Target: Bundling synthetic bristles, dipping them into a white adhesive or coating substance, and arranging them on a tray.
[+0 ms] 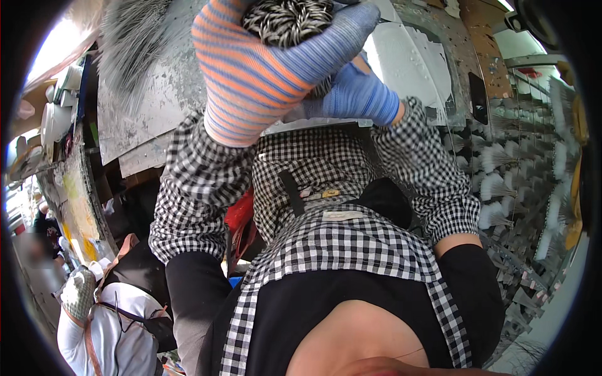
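My left hand, in an orange-and-blue striped knit glove, is closed round a thick bundle of black-and-white strands. The bundle's end faces up, its tips looking like looped or twisted cord. Just behind and below, my right hand wears a blue glove. Its fingers are partly covered by the left glove and seem to curl round the lower part of the same bundle, where a little of the dark strands shows between the gloves. Both hands are raised over the near edge of the worktable.
Long grey bristles lie in a heap on the table's left. A white sheet and a dark flat phone-like object are to the right. Many pale bristle tufts fill a rack at far right. Another person's gloved hand shows at lower left.
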`<control>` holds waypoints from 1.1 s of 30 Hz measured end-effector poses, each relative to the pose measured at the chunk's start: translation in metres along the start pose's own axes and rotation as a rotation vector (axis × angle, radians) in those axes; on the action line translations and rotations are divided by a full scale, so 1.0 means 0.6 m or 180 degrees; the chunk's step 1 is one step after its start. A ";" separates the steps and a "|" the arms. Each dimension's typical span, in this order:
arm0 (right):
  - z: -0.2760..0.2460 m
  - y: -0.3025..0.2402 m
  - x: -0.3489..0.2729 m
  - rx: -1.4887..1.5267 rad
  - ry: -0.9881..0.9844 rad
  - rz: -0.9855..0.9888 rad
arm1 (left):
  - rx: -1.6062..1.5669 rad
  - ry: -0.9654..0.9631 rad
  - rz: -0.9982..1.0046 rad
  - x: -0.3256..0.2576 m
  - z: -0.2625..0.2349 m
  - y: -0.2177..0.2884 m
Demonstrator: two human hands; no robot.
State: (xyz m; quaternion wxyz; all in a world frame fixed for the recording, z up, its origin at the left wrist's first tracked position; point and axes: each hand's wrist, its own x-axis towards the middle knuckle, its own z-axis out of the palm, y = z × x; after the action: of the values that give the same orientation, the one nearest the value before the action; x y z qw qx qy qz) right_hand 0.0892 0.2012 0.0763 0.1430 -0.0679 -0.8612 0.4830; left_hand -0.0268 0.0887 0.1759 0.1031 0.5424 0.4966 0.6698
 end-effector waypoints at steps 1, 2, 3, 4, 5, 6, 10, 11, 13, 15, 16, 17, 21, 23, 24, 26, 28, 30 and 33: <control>0.011 0.018 0.004 -0.0713 0.0488 -0.0416 | 0.0076 0.0218 0.0303 -0.009 -0.007 -0.017; 0.037 0.055 0.002 -0.0720 0.0478 -0.0409 | 0.0102 0.0413 0.0612 -0.019 -0.009 -0.037; 0.080 0.106 0.004 -0.0509 0.0949 -0.0342 | -0.0426 0.0742 0.0639 -0.030 0.009 -0.053; 0.110 0.142 0.009 -0.0321 0.1439 -0.0239 | 0.0093 0.0875 0.0703 -0.044 0.014 -0.096; 0.128 0.155 0.019 -0.0187 0.1551 -0.0250 | 0.0485 0.0948 0.0644 -0.056 0.024 -0.148; 0.141 0.178 0.015 -0.0181 0.1560 -0.0244 | 0.0882 0.0993 0.0605 -0.050 0.030 -0.163; 0.136 0.175 0.012 -0.0276 0.1184 0.0393 | -0.0070 0.0419 0.0147 -0.048 0.027 -0.143; 0.130 0.139 0.018 0.0194 0.1504 -0.0066 | 0.0048 0.0564 0.0387 -0.052 0.029 -0.138; 0.143 0.252 0.015 -0.1528 0.1323 -0.0602 | 0.0733 0.0519 0.0788 -0.057 0.044 -0.177; 0.163 0.221 -0.002 -0.0905 0.1391 -0.0065 | 0.0437 0.0597 0.0266 -0.038 0.027 -0.160; 0.154 0.202 -0.006 -0.0374 0.1529 0.0497 | 0.0280 0.0445 0.0081 -0.033 0.028 -0.149; 0.139 0.194 0.002 -0.0165 0.1524 0.0342 | 0.0263 0.0432 0.0086 -0.036 0.033 -0.137; 0.134 0.187 -0.002 -0.0361 0.1298 0.0284 | -0.0136 0.0500 0.0105 -0.056 0.040 -0.146; 0.104 0.159 0.024 -0.0633 0.1364 -0.0355 | -0.0094 0.0635 -0.0134 -0.054 0.038 -0.176; 0.096 0.134 0.024 -0.0890 0.1464 -0.0917 | -0.0088 0.0560 -0.0034 -0.061 0.040 -0.172; 0.091 0.135 0.029 -0.1427 0.1342 -0.1117 | -0.0070 0.0401 0.0219 -0.061 0.040 -0.169; 0.091 0.196 0.050 -0.0941 0.0954 -0.0576 | -0.0033 0.0307 0.0509 -0.035 0.023 -0.171; 0.063 0.217 0.045 -0.0355 0.0577 -0.0837 | 0.0056 -0.0457 0.0201 -0.003 -0.007 -0.133; 0.029 0.197 0.064 -0.0310 -0.0628 -0.0539 | 0.0860 -0.0963 0.1761 0.049 -0.031 -0.067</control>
State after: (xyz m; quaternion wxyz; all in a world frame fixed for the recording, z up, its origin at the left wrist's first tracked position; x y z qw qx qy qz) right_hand 0.0450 0.2585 -0.0258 0.0944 0.0460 -0.8962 0.4311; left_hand -0.0698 0.1177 0.1645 -0.0828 0.7585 0.3939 0.5125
